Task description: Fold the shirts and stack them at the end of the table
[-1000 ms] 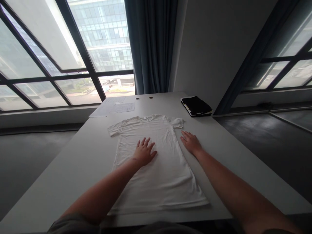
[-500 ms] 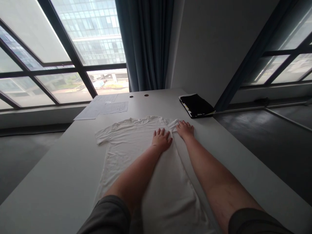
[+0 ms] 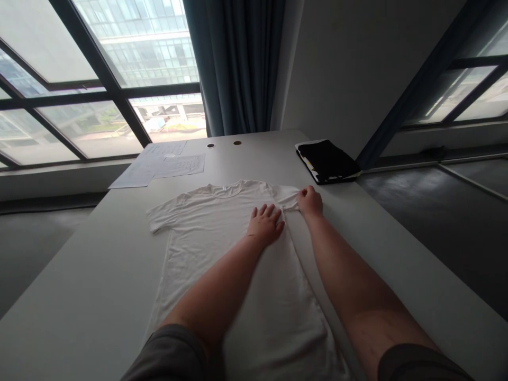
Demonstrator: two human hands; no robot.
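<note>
Apparently a smoothing step: the left hand [image 3: 265,225] lies open on the white T-shirt [image 3: 206,233], twelve o'clock on the table [image 3: 381,248], the right hand [image 3: 310,203] curled apart at its sleeve [image 3: 288,200], grip unclear, and that sleeve wants flattening next.

No legible text, brand or number found. The printed sheets [image 3: 180,165] show rows of print too small to read, and the neck tag [image 3: 224,187] of the white T-shirt [image 3: 206,238] shows no readable marking.
</note>
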